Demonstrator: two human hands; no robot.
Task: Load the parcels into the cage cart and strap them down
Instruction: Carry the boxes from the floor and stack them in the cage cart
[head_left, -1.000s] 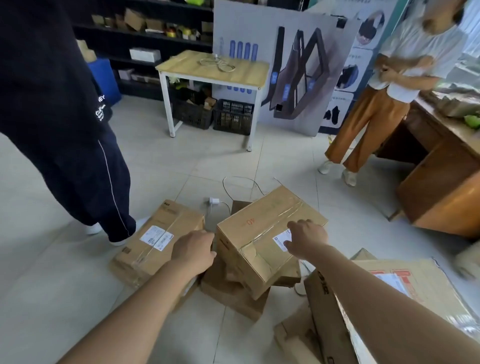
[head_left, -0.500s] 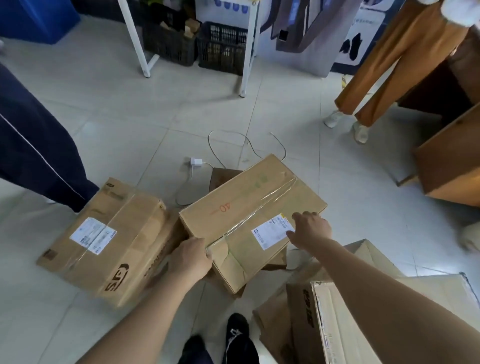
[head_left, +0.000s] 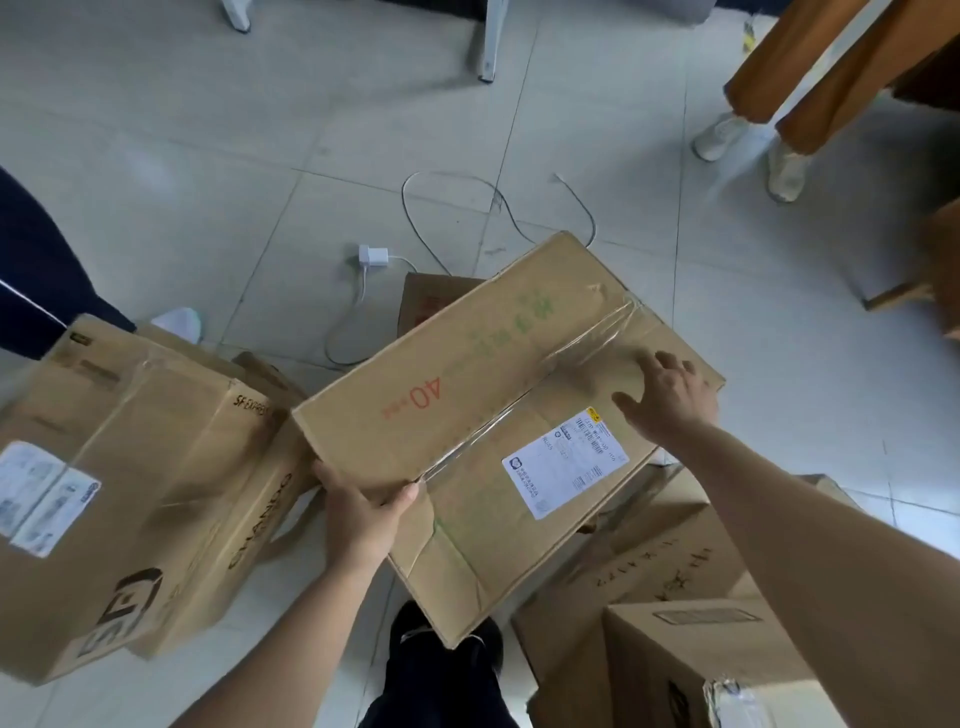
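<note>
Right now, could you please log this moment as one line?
left hand: grips box marked 40 at near edge | right hand: touches its top, fingers spread

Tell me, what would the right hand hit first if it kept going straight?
Likely the top of the box marked 40, near its taped seam; the right hand is spread just over it, and depth is unclear.

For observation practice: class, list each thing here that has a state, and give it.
box marked 40: taped shut, tilted
left hand: grips its near edge
right hand: fingers spread on its top
SF box: taped shut
charger: unplugged, on floor
</note>
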